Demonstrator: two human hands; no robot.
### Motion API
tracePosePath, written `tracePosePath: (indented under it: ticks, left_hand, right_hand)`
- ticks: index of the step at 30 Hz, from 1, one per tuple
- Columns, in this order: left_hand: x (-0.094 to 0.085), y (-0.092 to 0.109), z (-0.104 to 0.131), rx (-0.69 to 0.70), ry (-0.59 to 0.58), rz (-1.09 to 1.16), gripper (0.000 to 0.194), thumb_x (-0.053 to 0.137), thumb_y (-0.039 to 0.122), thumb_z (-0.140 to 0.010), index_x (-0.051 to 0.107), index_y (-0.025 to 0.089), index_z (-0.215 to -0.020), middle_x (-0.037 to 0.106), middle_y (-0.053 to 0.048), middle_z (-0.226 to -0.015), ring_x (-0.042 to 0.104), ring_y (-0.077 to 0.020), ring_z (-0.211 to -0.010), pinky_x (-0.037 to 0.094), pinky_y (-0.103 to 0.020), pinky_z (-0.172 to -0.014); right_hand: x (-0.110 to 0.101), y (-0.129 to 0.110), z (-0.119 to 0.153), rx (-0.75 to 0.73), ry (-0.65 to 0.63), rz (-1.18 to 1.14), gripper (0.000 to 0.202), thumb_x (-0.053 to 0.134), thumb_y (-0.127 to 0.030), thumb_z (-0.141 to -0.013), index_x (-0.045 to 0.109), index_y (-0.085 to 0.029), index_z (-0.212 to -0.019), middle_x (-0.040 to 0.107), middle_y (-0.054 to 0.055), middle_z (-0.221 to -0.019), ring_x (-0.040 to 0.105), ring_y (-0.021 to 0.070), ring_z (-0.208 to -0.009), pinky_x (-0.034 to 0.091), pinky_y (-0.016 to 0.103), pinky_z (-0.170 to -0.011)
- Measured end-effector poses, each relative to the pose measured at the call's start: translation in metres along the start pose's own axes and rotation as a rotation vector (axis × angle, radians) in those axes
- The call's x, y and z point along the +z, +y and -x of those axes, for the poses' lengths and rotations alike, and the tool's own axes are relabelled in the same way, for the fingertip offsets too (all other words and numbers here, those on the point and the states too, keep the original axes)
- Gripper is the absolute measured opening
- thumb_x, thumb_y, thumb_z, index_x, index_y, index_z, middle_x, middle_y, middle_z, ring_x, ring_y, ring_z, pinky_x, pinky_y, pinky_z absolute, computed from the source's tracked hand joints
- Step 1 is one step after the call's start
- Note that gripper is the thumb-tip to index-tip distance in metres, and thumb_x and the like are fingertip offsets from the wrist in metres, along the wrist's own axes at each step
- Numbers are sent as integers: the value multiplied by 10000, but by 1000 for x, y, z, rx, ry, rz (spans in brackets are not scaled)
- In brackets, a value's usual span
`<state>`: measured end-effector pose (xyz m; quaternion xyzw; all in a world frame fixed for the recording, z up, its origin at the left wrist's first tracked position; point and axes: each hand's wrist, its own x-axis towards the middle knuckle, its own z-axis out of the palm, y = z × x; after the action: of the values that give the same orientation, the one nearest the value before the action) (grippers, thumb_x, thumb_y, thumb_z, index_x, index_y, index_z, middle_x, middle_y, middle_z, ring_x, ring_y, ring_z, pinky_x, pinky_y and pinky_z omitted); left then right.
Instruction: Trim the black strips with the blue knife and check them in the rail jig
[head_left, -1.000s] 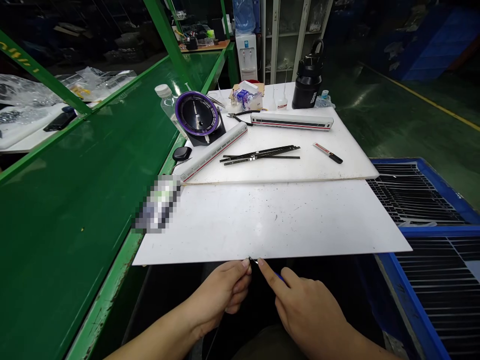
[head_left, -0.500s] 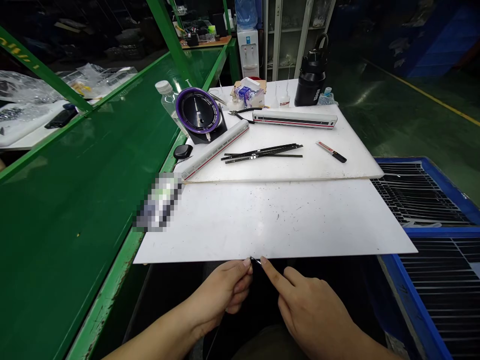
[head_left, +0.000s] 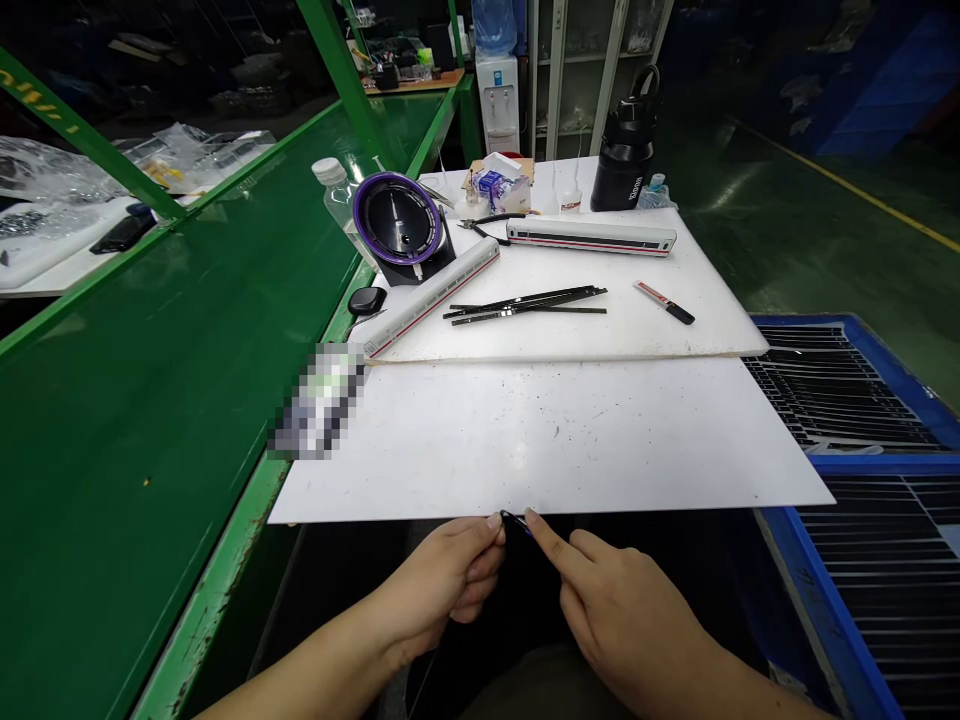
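Below, in the head view, two bare hands are seen at the near edge of the white board (head_left: 547, 440). The left hand (head_left: 450, 580) is pinched, thumb and forefinger closed on a small dark part (head_left: 514, 519) just off the board's edge. The right hand (head_left: 619, 610) is held with its forefinger stretched out to touch that same part; its other fingers are curled in, and nothing else is seen gripped.

Farther back, a second white board (head_left: 660, 335) is laid over the first. On it two long white model train cars are counted: one (head_left: 591, 236) lying across, one (head_left: 433, 297) set slantwise. Between them a bundle of thin black strips (head_left: 525, 304) is spread; their number cannot be told. One small knife (head_left: 664, 302), one black bottle (head_left: 628, 150), one pair of pliers (head_left: 484, 226) and one purple-rimmed round disc (head_left: 397, 222) are also seen. A blue crate (head_left: 885, 370) of black strips is placed at the right, a green bench (head_left: 150, 400) at the left.
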<state>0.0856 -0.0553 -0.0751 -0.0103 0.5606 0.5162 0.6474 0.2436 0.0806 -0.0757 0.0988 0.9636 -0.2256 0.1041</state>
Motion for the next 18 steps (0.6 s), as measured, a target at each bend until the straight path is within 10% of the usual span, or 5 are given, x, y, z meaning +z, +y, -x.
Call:
tracePosePath:
  ticks: [18]
  left_hand:
    - [-2,-3,0,3,-4,-3,321,499,485,-899,484,178,-806,294,79,-558,162,-51,-443,93,-203,-417]
  right_hand:
    - [2,-5,1,-12,-12,167,832,645,-127,-875,171,-280,-1541,475,-13,-845,480,153,-518,196,284,-437]
